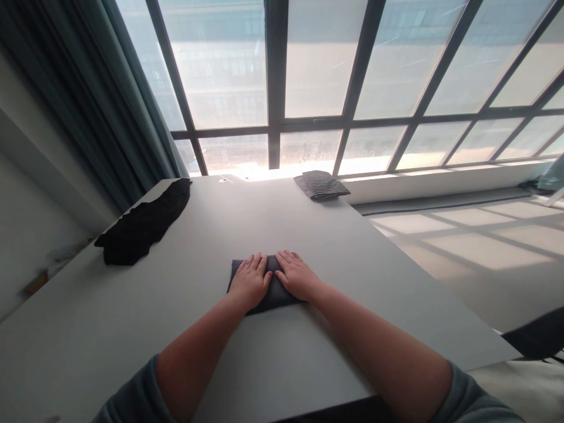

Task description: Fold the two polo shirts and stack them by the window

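A small dark grey folded cloth [272,294] lies in the middle of the white table [132,329]. My left hand [251,281] rests flat on its left half, fingers stretched out and pointing away from me. My right hand [296,275] lies flat on its right half, fingers spread. The two hands nearly touch at the thumbs. Most of the cloth is hidden beneath them.
A black crumpled garment [143,226] lies along the table's left edge. A folded striped cloth [321,185] sits at the far edge by the window. A teal curtain [110,100] hangs at left. The table's right edge drops to the floor.
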Tool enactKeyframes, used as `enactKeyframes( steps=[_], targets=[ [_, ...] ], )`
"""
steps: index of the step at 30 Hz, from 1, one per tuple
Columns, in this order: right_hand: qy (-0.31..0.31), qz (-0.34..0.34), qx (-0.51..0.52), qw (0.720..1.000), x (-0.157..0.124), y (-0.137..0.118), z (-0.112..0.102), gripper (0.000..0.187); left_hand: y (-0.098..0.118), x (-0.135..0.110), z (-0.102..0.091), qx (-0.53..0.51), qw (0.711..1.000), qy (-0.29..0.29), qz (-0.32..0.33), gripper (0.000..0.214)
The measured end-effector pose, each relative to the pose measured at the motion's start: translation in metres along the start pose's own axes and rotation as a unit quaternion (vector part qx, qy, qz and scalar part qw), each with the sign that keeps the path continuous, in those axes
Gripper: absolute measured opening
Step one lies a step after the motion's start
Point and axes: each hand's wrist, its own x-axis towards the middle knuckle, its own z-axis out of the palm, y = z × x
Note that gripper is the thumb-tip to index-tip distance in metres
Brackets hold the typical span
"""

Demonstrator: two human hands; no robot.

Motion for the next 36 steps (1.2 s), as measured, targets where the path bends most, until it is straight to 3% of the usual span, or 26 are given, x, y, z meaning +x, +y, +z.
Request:
enactKeyframes(
  steps=[5,9,15,21,26,30,33,36],
  targets=[
    [-0.018,0.068,0.011,0.997,0.004,0.015,-0.001,0.067,-0.029,-0.014,0.003,0.021,0.998,-0.005,-0.061,0.061],
    [-0.011,0.105,0.013,0.994,0.007,0.024,-0.008,0.066,-0.051,-0.021,0.004,-0.012,0.998,0.011,-0.057,0.057],
    [0.025,0.076,0.011,0.997,0.009,0.031,-0.013,0.054,-0.078,-0.008,-0.017,-0.068,0.997,0.005,-0.021,0.042],
    [0.053,0.021,0.03,0.998,0.008,0.027,-0.023,0.035,-0.081,-0.007,-0.036,-0.102,0.993,-0.052,-0.023,0.035],
    [0.014,-0.006,0.043,0.999,0.004,0.021,-0.037,0.04,-0.087,-0.014,-0.053,-0.114,0.987,-0.11,-0.04,0.032],
    [-0.043,-0.046,0.042,0.997,-0.001,0.021,-0.047,0.035,-0.091,-0.02,-0.069,-0.123,0.981,-0.147,-0.012,0.031],
    [0.001,-0.09,0.071,0.993,-0.007,0.018,-0.06,0.026,-0.088,-0.023,-0.077,-0.119,0.988,-0.087,-0.037,0.028],
    [0.161,-0.114,0.092,0.976,-0.014,0.01,-0.076,0.023,-0.081,-0.025,-0.086,-0.124,0.988,0.076,-0.044,0.026]
  ],
)
